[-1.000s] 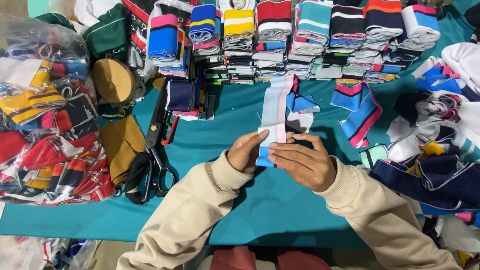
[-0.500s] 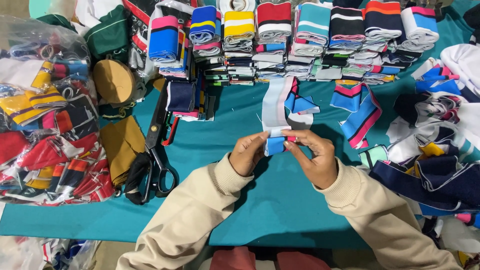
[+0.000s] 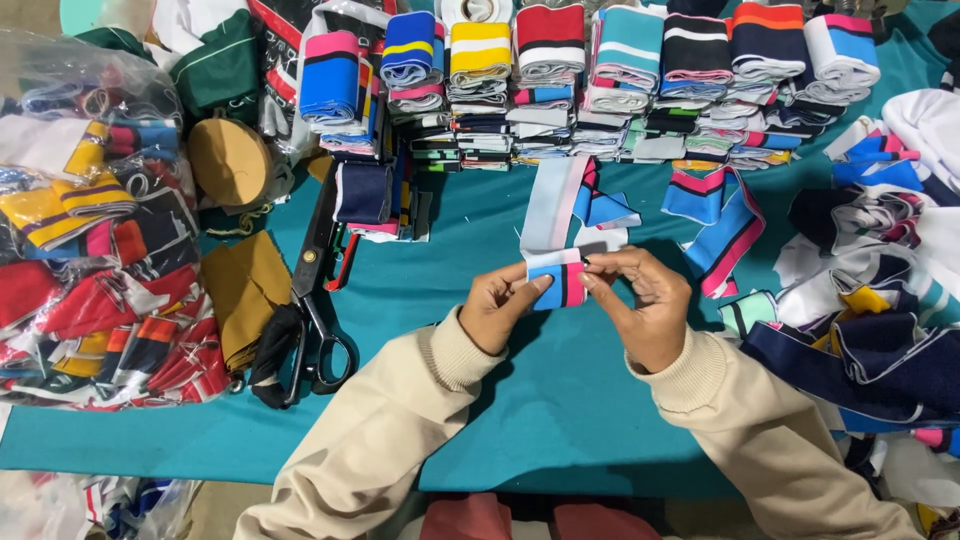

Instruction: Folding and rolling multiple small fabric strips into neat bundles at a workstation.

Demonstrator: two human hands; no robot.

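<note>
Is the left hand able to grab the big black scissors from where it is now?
Probably yes. The scissors lie uncovered on the teal cloth, beside the left hand, with nothing between. That hand is pinching a striped band, though.

On your bench, covered in teal cloth, black scissors lie at the left beside folded tan fabric. You have a clear bag of striped bands at the far left, folded stacks along the far edge, and loose strips heaped at the right.
</note>
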